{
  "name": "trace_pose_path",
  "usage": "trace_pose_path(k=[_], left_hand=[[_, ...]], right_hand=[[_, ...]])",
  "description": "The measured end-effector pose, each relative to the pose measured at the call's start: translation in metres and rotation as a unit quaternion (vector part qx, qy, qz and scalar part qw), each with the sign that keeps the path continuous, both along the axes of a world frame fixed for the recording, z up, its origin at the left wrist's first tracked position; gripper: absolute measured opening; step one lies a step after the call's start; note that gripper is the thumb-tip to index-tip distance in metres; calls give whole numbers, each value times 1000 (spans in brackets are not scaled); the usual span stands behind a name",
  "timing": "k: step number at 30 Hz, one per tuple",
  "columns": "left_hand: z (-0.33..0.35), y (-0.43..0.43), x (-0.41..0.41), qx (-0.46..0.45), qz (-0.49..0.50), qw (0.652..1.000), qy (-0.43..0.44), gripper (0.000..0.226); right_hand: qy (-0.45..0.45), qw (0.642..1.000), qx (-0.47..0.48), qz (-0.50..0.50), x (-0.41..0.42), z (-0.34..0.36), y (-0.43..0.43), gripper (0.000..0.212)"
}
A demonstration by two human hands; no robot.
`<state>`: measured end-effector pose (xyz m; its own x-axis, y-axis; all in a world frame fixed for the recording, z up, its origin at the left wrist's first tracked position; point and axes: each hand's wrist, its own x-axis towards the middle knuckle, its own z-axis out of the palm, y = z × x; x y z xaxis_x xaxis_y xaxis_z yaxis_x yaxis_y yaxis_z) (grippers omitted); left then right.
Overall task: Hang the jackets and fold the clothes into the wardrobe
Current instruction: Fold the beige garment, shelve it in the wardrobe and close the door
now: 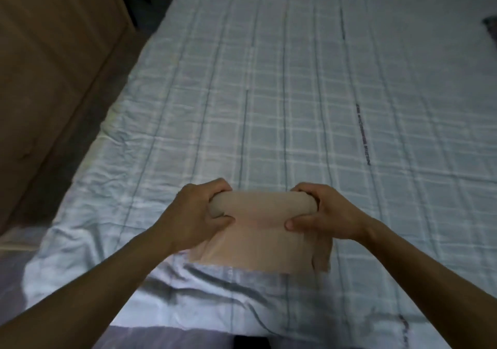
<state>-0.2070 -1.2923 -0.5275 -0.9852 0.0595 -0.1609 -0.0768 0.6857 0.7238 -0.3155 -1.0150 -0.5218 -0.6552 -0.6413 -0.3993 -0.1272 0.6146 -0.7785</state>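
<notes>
A: What's on the checked bed?
B: A beige cloth, near you. Your left hand and right hand, each grip curled, pinch its rolled far end. Brown wooden furniture stands left.

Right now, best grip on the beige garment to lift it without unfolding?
Probably the thick folded far edge of the beige garment, one end per hand, coming in from its left and right sides. The left hand and right hand grip there; the near edge lies thin and loose.
</notes>
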Motion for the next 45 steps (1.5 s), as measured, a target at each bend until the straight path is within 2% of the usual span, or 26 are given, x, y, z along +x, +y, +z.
trace_pose_path(k=[9, 14, 17, 20, 27, 32, 39, 45], left_hand=[[276, -104, 142, -65, 106, 981, 149, 46], [386, -133, 245, -84, 185, 958, 204, 19], [424, -141, 301, -92, 238, 939, 232, 18], [451, -155, 346, -118, 299, 915, 244, 14], [493, -190, 434, -172, 443, 848, 236, 32], [507, -201, 500, -164, 528, 794, 253, 22], [501, -236, 600, -134, 580, 760, 260, 20], [499, -282, 685, -122, 594, 747, 272, 40]], right_hand=[[158, 973, -123, 114, 67, 258, -136, 41], [165, 946, -194, 200, 119, 368, -210, 43], [169, 921, -231, 263, 146, 413, -255, 42], [162, 894, -260, 326, 171, 446, -305, 41], [93, 833, -306, 451, 229, 483, -422, 39], [35, 794, -323, 514, 288, 491, -489, 42], [2, 756, -329, 566, 391, 500, -574, 39], [-5, 740, -344, 578, 480, 508, -636, 41]])
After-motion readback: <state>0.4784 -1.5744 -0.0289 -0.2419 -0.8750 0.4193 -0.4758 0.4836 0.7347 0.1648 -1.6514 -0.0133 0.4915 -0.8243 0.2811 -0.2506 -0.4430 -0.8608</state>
